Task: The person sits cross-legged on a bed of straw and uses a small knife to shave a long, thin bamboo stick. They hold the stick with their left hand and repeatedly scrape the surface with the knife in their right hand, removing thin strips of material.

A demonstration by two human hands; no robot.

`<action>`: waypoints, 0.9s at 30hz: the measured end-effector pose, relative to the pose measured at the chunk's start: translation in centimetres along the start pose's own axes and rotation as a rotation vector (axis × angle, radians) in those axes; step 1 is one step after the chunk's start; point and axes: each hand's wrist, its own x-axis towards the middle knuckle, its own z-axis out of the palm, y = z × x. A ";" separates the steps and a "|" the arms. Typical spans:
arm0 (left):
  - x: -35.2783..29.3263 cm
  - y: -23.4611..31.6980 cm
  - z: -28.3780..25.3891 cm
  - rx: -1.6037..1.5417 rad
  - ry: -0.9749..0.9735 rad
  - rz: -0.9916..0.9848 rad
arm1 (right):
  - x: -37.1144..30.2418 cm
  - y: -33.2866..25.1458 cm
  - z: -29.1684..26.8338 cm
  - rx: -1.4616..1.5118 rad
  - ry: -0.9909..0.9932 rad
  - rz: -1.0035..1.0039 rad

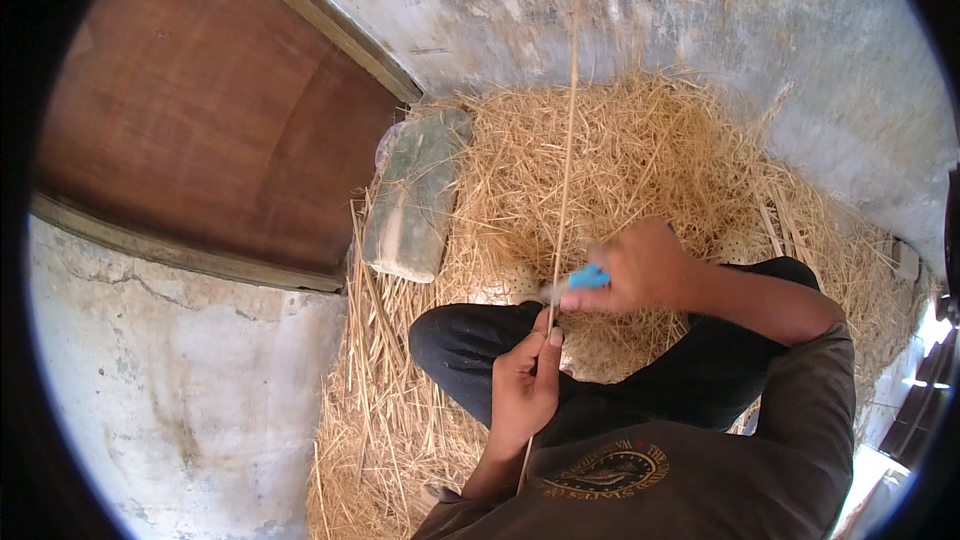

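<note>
A strip (567,170) is pinched in the left hand (527,380), beside a blue-handled tool (588,277) gripped by the right hand (645,265).

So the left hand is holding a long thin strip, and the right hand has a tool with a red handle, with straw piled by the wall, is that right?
Not quite: the tool in the right hand has a blue handle, not red, as the head view shows. The left hand does hold the long thin strip, and straw is piled by the wall.
</note>
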 end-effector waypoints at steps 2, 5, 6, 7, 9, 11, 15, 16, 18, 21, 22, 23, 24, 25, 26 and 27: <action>0.0 0.4 -0.2 0.043 -0.052 0.016 | -0.4 -0.9 -0.8 -0.037 -0.019 -0.024; -0.9 -0.9 -0.2 0.104 -0.087 0.097 | 2.1 4.9 -0.8 -0.244 0.184 0.270; -1.4 -1.4 0.1 0.074 -0.092 0.131 | 2.2 6.0 -1.1 -0.239 0.150 0.299; -1.4 -1.5 0.2 0.047 -0.093 0.163 | 2.2 6.9 -1.3 -0.234 0.116 0.329; -1.2 -1.1 0.1 0.068 -0.082 0.113 | 2.1 5.0 -1.5 -0.112 -0.006 0.239; -0.6 0.1 -0.3 0.133 -0.091 -0.054 | -0.1 0.2 -1.1 -0.020 -0.073 0.079; -0.7 -0.6 -0.2 0.119 -0.040 0.048 | -0.3 -0.2 -0.1 0.003 0.008 0.034; -0.9 -0.7 0.2 0.101 -0.016 0.099 | 0.2 0.9 -0.3 0.009 0.019 0.075; -0.9 -0.9 0.4 0.100 -0.006 0.152 | 1.2 2.9 -0.8 -0.038 0.060 0.152; -0.5 -0.9 0.1 0.171 -0.026 0.121 | 0.0 0.2 -0.5 -0.021 0.026 0.049; -0.7 -0.6 0.1 0.203 -0.037 0.069 | -0.8 -0.9 -0.4 0.000 -0.012 -0.014; -0.9 -0.5 -0.1 0.245 -0.048 0.013 | -0.9 -1.0 -0.4 -0.005 -0.008 -0.030; -0.8 -0.7 0.0 0.275 -0.042 0.060 | -1.0 -1.0 -0.3 -0.009 -0.004 -0.046; -0.6 -0.9 0.1 0.306 -0.036 0.108 | -1.1 -1.0 -0.2 -0.013 0.001 -0.062; -0.3 -0.9 0.3 0.333 -0.030 0.162 | -1.0 -0.8 -0.2 -0.013 0.027 -0.072; -0.1 -0.7 0.4 0.315 -0.022 0.151 | -0.8 -0.5 0.0 -0.013 0.053 -0.082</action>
